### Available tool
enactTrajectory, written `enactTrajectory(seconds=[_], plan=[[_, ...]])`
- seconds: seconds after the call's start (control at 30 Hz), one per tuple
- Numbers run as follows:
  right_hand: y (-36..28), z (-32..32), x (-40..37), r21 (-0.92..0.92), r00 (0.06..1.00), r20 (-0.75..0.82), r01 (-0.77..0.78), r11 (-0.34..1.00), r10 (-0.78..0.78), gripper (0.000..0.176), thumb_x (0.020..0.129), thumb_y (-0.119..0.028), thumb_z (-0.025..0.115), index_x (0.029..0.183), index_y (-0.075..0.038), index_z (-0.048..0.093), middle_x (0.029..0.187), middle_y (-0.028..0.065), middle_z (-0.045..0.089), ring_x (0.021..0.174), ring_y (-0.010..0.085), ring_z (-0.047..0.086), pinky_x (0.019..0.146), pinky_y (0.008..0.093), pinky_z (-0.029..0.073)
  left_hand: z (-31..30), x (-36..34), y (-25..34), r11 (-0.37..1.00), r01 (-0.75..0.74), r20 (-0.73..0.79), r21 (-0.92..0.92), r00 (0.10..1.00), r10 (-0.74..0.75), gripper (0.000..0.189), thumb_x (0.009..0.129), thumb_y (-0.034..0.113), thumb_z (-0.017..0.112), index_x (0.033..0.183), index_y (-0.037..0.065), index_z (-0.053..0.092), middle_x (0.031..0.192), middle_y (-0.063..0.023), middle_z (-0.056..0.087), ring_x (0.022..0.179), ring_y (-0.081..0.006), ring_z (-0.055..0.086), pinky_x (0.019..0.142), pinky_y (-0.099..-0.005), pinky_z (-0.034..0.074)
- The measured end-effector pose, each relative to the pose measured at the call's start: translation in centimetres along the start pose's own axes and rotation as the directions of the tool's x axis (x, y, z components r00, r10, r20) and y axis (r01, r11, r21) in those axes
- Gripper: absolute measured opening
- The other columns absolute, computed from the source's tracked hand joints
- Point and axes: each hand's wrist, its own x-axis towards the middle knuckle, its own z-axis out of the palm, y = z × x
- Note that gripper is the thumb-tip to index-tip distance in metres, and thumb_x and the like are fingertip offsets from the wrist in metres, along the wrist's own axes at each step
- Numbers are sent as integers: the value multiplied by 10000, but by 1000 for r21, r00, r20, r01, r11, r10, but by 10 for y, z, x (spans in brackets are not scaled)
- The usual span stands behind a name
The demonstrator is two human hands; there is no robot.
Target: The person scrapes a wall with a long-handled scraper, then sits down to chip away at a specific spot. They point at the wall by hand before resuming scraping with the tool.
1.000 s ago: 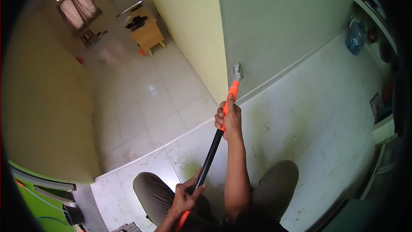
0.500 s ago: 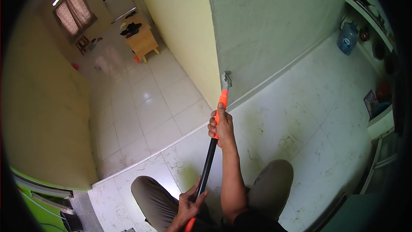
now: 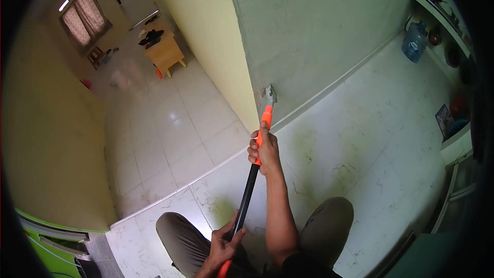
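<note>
A long-handled scraper (image 3: 246, 196) with a black pole, orange grips and a metal head slants up through the middle of the view. My right hand (image 3: 265, 146) is closed around its upper orange grip, thumb lying along the top. Lower down, between my knees, my left hand (image 3: 225, 243) holds the black pole near the bottom orange end. The metal scraper head (image 3: 270, 94) overlaps the lower part of the grey-green wall (image 3: 319, 31), close to the corner. A rough, darker patch shows around the head.
A yellow wall (image 3: 206, 31) meets the grey-green one at the corner. White tiles (image 3: 329, 139) cover the floor, with a raised edge on the left. A wooden table (image 3: 167, 51) stands in the far room. At the right is a blue water jug (image 3: 415, 42) beside shelves.
The scraper head has shifted slightly right along the wall from the corner, as the view turned a little. Both hands keep their grip on the scraper.
</note>
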Motion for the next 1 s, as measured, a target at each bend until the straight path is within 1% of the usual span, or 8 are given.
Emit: enactTrajectory(seconds=[0.23,0.33,0.43,0.47,0.5,0.53,0.67,1.0], plan=[[7,5,-13,-39,1000,-8,-27,999,27,589,1028,-644,497,920,-66,477,592,-15,416,432,97,406,393,291,355,-1,-14,-8,996,60,-55,65,997,-57,573,971,37,716,1493,-43,496,1151,20,711,960,-41,565,899,-193,444],[8,3,-9,-65,1000,-19,-25,998,24,588,1028,-641,500,918,-65,477,581,-14,413,426,104,407,392,301,359,-2,-10,-7,986,-87,-43,141,995,94,559,981,59,710,1489,-42,501,1080,21,706,910,-43,555,868,-198,461],[-15,-3,24,-53,998,-35,54,997,-56,579,1025,-638,512,893,-75,493,580,-25,414,418,98,394,387,287,339,-3,17,34,958,59,17,282,998,-67,571,994,97,705,1502,-40,483,926,30,664,808,-49,531,765,-207,479],[-17,-15,31,-28,993,-59,103,994,-104,566,1019,-638,527,879,-90,507,590,-36,414,420,86,379,380,270,319,4,33,61,937,201,41,287,974,-221,588,1002,126,699,1516,-36,462,796,48,575,715,-51,476,645,-219,442],[-23,-23,36,-4,988,-20,154,988,-154,606,1035,-651,470,895,-62,488,578,-18,420,422,104,408,398,289,358,13,28,49,957,138,47,257,987,-155,592,1004,126,696,1524,-26,456,771,63,550,694,-46,459,619,-217,414],[-27,-24,32,-6,994,-70,78,997,-79,567,1003,-654,544,908,-96,506,600,-43,407,429,71,361,382,269,314,20,37,36,975,17,58,222,998,-31,596,1006,126,692,1532,-17,450,746,78,524,674,-42,441,593,-215,387],[-10,-15,20,42,1000,-20,5,999,-4,573,1005,-663,530,956,-93,489,625,-33,397,448,71,359,396,265,316,8,22,17,999,41,37,17,998,-42,598,981,34,705,1532,13,473,797,101,565,689,-5,423,629,-179,377],[-27,-7,3,-88,1000,19,13,996,-11,594,1036,-634,483,922,-51,471,588,-4,424,430,109,435,393,302,383,32,0,17,996,89,-68,32,994,-87,580,989,64,703,1523,4,483,757,115,547,656,0,409,610,-165,342]])
